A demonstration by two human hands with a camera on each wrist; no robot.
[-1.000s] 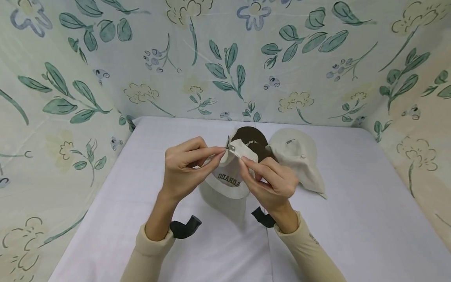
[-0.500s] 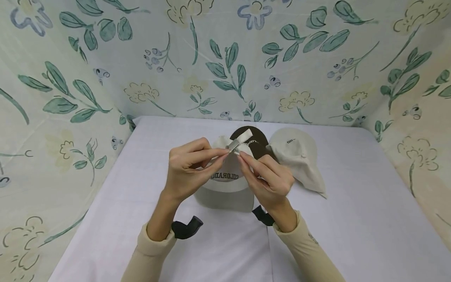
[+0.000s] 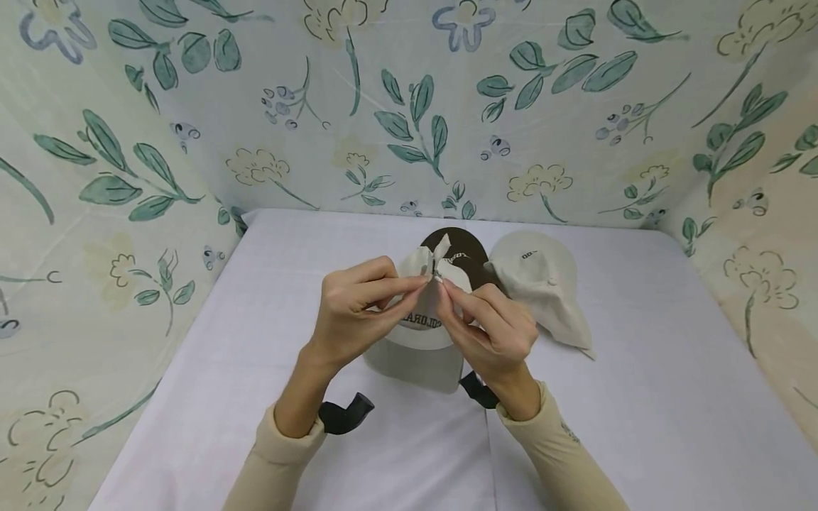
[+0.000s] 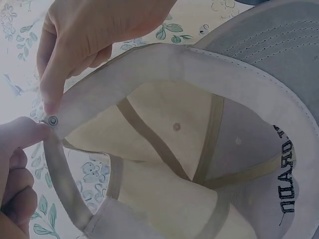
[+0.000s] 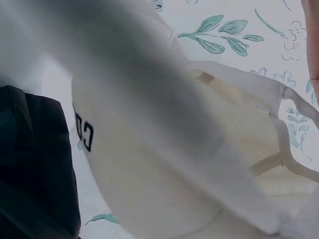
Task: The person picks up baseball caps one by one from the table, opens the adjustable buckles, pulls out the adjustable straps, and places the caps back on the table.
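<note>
Both hands hold up a light-coloured baseball cap (image 3: pixel 412 365) by its back strap (image 3: pixel 442 246). Its brim points toward me and its inside shows, with reversed dark lettering. My left hand (image 3: pixel 358 305) pinches the strap between thumb and fingertips. Close beside it, my right hand (image 3: pixel 488 323) pinches the strap's other part. The fingertips of the two hands nearly meet. In the left wrist view a small round metal snap (image 4: pixel 53 120) shows on the band between the fingers. The strap's loose end sticks up above the fingertips. In the right wrist view the cap (image 5: pixel 149 169) is partly blurred.
A dark brown cap (image 3: pixel 450 241) lies behind the held cap, partly hidden by it. To its right a cream cap (image 3: pixel 537 277) lies on the white-covered table (image 3: pixel 658 397). A floral cloth (image 3: pixel 358 106) hangs around the table's back and sides.
The strap's metal clasp and loose end, tilted right half a second ago, now stand more upright. My left hand has shifted right, closer to my right hand; the cap has swung slightly.
</note>
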